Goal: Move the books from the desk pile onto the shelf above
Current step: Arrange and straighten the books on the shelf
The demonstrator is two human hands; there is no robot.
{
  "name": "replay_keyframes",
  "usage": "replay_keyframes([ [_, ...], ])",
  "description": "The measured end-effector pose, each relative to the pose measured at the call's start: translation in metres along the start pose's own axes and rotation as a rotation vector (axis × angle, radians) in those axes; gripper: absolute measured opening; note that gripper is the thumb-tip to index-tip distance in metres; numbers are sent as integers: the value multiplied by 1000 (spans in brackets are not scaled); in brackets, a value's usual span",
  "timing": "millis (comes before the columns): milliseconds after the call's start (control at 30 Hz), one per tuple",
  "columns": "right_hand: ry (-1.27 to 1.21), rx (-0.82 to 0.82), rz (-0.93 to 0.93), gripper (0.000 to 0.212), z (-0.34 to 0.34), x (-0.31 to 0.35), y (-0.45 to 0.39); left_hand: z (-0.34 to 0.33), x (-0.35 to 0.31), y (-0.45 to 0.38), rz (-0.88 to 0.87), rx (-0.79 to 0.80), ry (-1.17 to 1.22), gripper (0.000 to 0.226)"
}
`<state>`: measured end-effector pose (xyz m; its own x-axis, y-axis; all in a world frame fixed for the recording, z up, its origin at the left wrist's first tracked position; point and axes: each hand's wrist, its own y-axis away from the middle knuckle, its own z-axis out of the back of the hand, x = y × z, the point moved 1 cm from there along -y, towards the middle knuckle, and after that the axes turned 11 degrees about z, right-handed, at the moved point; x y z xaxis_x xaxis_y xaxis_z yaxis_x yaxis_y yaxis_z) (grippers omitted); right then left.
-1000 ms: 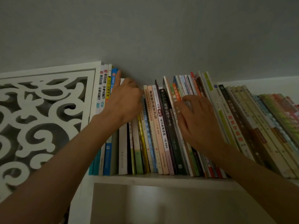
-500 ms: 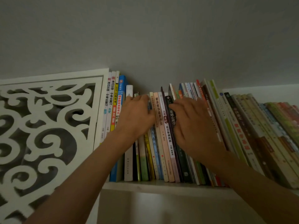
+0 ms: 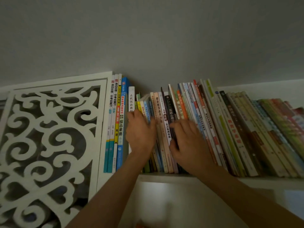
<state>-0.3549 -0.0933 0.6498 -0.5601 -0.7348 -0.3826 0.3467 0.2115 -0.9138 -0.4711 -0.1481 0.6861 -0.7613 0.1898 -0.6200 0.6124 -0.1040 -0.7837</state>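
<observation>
While both hands — left hand (image 3: 139, 134) and right hand (image 3: 189, 142), fingers flat, gripping nothing — press spines beside the white book (image 3: 131, 99), the books (image 3: 164, 129) already stand on the shelf (image 3: 246, 180) — desk pile unseen.

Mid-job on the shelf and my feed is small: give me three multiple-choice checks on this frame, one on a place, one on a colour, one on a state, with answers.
1. Where is the carved panel?
A. left of the books
B. right of the books
C. under the shelf

2. What colour is the tall spine just left of the white book?
A. red
B. blue
C. black

3. How do the books at the far right stand?
A. flat in a stack
B. spines to the wall
C. leaning

Answers: 1 A, the panel fills the left side. 2 B, that spine is blue. 3 C, they lean, while the left hand and right hand press on spines mid-row on the shelf.
</observation>
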Motion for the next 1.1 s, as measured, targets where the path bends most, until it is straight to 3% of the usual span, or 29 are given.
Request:
replay_keyframes([
  [167,-133,5,-13,40,7,10,-8,13,2,9,-74,-41,52,35],
  [300,-228,171,-125,67,16,3,-62,13,7,6,-79,-18,83,42],
  [500,-36,345,-83,67,-2,-1,-96,14,17,-2,-80,135,225,51],
  [633,-56,302,-28,54,2,-6,-101,32,27,2,-85,462,454,34],
  [700,-49,284,13,45,5,-6,-107,38,32,-1,-104,523,460,35],
  [800,-68,221,29,36,8,-1,-111,39,32,-4,-111,525,455,32],
  [933,-76,126,130,45,28,7,-104,36,34,-1,-104,510,477,30],
  [1100,-65,40,255,40,46,17,-90,31,29,8,-131,450,465,25],
])
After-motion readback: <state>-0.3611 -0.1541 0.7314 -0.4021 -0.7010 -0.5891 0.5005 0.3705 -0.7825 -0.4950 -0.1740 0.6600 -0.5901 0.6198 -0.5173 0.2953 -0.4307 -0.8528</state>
